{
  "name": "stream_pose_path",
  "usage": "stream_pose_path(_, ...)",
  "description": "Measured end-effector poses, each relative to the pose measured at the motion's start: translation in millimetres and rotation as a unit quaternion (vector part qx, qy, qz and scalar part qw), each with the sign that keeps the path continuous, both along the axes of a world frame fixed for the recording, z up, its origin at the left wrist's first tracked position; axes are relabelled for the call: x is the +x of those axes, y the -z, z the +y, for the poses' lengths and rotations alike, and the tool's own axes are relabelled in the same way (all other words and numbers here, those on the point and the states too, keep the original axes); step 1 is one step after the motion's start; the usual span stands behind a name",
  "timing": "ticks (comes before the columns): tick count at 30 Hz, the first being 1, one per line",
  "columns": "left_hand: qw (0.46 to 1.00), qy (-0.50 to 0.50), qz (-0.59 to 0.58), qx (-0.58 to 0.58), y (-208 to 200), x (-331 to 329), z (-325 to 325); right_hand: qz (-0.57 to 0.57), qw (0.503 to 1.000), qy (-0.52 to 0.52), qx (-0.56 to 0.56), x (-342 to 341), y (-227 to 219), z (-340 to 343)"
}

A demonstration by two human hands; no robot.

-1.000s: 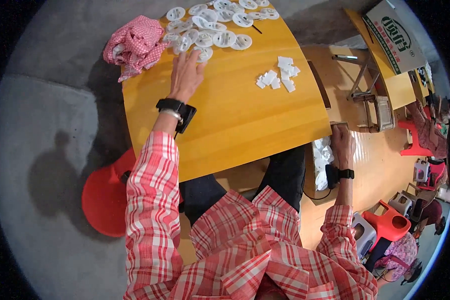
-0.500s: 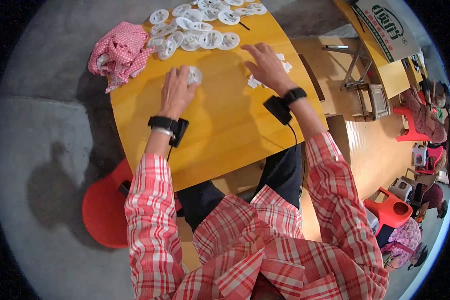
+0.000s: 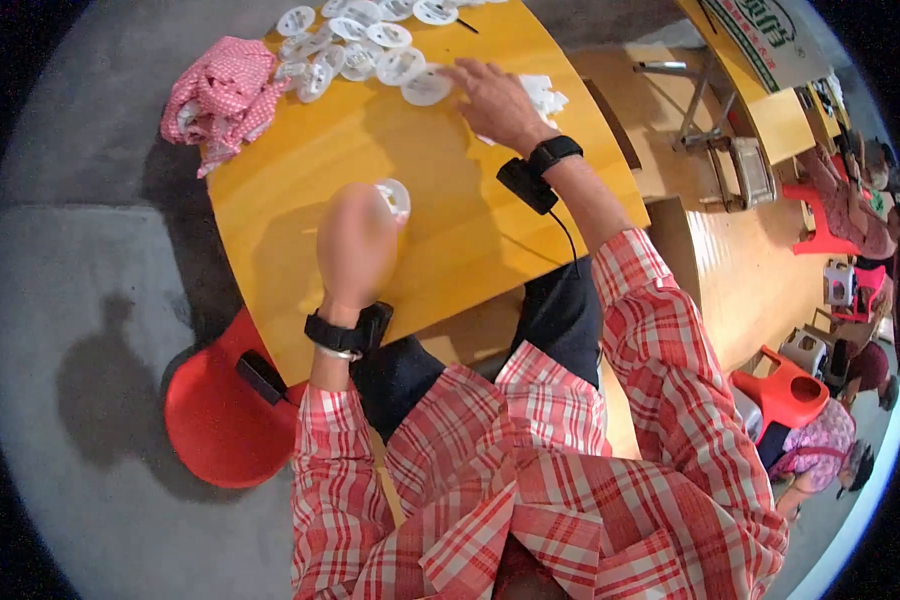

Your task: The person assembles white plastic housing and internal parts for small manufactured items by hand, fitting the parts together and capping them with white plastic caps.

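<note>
Head view, looking down on the yellow table point(image 3: 300, 190): the left hand point(image 3: 355, 245) has come back toward the person since half a second ago and now sits raised over the middle of the tabletop, fingers closed around one small white disc point(image 3: 394, 198) that pokes out past the fingertips. That disc was lying flat under the same hand a moment earlier — so it has been picked up and pulled away from the rest. The right hand point(image 3: 492, 98) has stayed at the far right of the table, palm down and fingers spread, resting by the small white pieces point(image 3: 545, 95); whether it pinches one I cannot tell, since the fingers hide what is under them. The heap of white discs point(image 3: 370, 45) at the far edge looks untouched, with the red checked cloth point(image 3: 220, 100) bunched at its left. Judging by this, one disc is in hand and the right hand is after a piece to go with it.
</note>
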State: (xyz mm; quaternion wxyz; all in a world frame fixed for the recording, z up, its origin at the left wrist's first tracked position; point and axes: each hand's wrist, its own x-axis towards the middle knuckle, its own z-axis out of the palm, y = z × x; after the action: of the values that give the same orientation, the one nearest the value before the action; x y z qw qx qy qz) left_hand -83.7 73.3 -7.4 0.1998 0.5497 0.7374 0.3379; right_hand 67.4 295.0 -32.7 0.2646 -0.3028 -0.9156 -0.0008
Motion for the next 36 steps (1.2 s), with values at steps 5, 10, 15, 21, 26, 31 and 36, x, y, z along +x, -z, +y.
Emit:
stream_pose_path(5,0.876,-0.110,-0.463,0.075,-5.1,2.8,-36.0,0.044,0.991,0.043,-0.120,61.2,-20.2,2.4)
stream_pose_path(10,0.751,-0.092,-0.646,0.105,5.2,18.0,-62.4,-0.002,0.998,-0.008,-0.055,68.8,-1.2,-10.7)
stream_pose_path(15,0.743,-0.099,-0.656,0.082,0.9,41.1,-72.2,-0.047,0.997,0.039,-0.052,51.1,6.0,-27.2)
stream_pose_path(21,0.750,-0.093,-0.649,0.081,-3.5,49.0,-76.1,-0.109,0.991,0.018,-0.077,48.4,5.6,-47.0)
stream_pose_path(26,0.746,-0.091,-0.653,0.092,3.5,46.1,-81.2,-0.077,0.992,-0.005,-0.102,63.5,2.5,-65.6)
stream_pose_path(31,0.739,-0.096,-0.661,0.089,6.0,51.7,-81.5,0.019,0.989,-0.047,-0.140,86.3,14.6,-65.0)
stream_pose_path(36,0.749,-0.066,-0.653,0.089,9.3,49.1,-86.0,0.025,0.985,-0.054,-0.160,88.9,5.6,-69.9)
